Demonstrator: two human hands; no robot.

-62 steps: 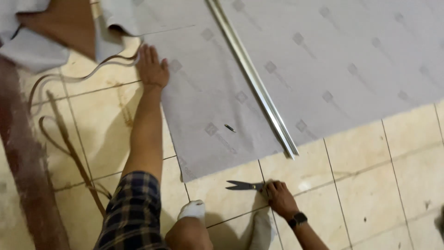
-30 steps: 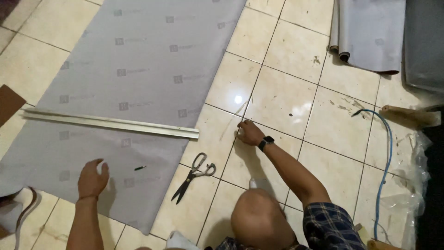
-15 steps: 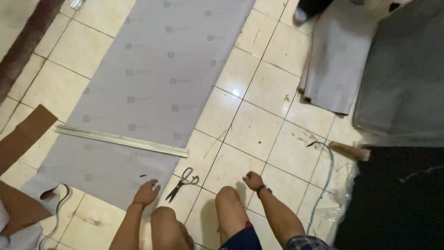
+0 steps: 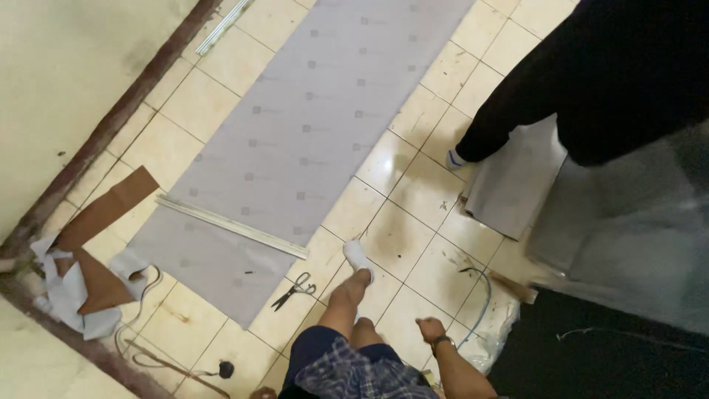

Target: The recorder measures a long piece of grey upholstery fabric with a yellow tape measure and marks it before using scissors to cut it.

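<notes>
Nearest, low in the head view: the person's right hand [image 4: 430, 329], wearing a dark wristband, fingers curled into a loose fist and holding nothing, hanging free above the cream floor tiles [image 4: 413, 244]. The left hand is out of frame; its state cannot be told.

Just left of those fingers: the person's bent leg in dark shorts, foot in a white sock [image 4: 359, 256] planted on the tiles, toes pointing away.

Further left of the fingers, beyond the leg: a pair of scissors [image 4: 293, 290], black handles, blades partly apart, lying flat on a tile just beside the near corner of the grey sheet [image 4: 310, 140]. Nothing touches them.

Right of the fingers, near: a thin pale-blue cord [image 4: 481, 304] curving over the tiles toward crumpled clear plastic.

Far left of the fingers: a long metal straightedge [image 4: 233, 227] lying across the grey sheet near its close end. Past that end: brown cardboard pieces [image 4: 111, 210], pale scraps and a dark cable with plug [image 4: 221, 369] along the wall base.

Beyond the fingers, further off: the grey sheet runs as a long strip diagonally to the top edge, printed with small square marks.

Far right of the fingers: another person's dark-clothed leg [image 4: 532, 96], foot on the tiles at the edge of a second grey piece [image 4: 517, 185].
</notes>
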